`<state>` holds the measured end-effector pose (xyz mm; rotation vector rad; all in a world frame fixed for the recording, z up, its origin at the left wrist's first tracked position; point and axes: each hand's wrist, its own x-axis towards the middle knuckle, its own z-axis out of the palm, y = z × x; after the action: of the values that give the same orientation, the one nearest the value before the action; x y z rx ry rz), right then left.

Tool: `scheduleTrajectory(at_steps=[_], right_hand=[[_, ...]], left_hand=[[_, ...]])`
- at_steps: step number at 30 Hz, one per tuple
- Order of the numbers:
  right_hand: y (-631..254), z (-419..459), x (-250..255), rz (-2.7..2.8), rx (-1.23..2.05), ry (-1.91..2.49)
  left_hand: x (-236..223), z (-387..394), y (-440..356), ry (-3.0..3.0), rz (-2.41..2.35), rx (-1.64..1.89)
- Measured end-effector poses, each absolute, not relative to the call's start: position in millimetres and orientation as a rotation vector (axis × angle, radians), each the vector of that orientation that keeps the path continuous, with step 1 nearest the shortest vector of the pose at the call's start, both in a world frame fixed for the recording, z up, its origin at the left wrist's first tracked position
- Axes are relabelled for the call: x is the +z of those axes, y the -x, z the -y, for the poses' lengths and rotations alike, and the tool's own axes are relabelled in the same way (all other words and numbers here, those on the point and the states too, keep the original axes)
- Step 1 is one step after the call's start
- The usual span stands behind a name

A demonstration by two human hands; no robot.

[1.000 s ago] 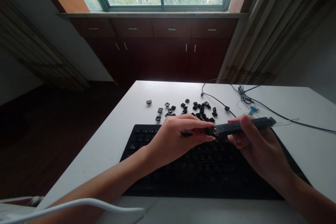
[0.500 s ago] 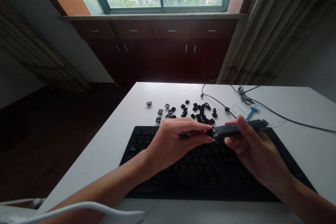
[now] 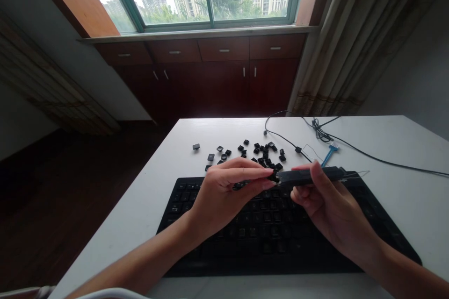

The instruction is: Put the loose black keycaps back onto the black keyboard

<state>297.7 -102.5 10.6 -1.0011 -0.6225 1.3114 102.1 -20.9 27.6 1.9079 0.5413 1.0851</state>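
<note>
Over the black keyboard, my right hand is closed around a dark, bar-shaped keyboard cleaning tool. Thin wire loops stick out past the tool's right end, and its left end looks metallic. My left hand pinches a small black keycap right at that metallic end; the fingertips partly hide it. Several rows of keys in the keyboard's middle appear stripped of their caps, though shadow makes this hard to see. Just behind the hands lies a scatter of loose black keycaps on the white table.
A blue-handled brush lies behind my right hand on the white table. A black cable runs across the right side, with a bundled coil. A white curved object crosses the bottom left. Window and cabinets stand beyond.
The view has shifted slightly, so the scene sits lower and a little to the left. Both hands keep their grip, with the tool's end and the keycap still together.
</note>
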Motion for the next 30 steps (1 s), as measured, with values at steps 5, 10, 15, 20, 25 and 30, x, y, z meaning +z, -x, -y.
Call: scheduleTrajectory(at_steps=[5,10,15,20,25,30], right_hand=[[-297.6,103.2,12.1,0.652,1.317,0.968],[-300.4,104.3,11.3,0.626,1.384,0.876],[-300.5,105.7,11.6,0.631,1.440,0.798],[-298.0,106.4,14.1,0.639,1.489,0.759],[-298.4,105.8,13.4,0.620,1.538,0.752],[-299.0,105.7,9.2,0.638,1.568,0.739]], left_hand=[[28.3,21.5,-102.5,-1.811,-0.576,1.068],[30.3,21.9,-102.6,-1.762,-0.516,1.061],[31.0,20.6,-101.2,-1.802,-0.512,1.099],[31.0,20.4,-101.4,-1.823,-0.448,1.109],[30.6,18.5,-102.1,-1.882,-0.403,1.152],[28.5,14.8,-100.4,-1.927,-0.345,1.149]])
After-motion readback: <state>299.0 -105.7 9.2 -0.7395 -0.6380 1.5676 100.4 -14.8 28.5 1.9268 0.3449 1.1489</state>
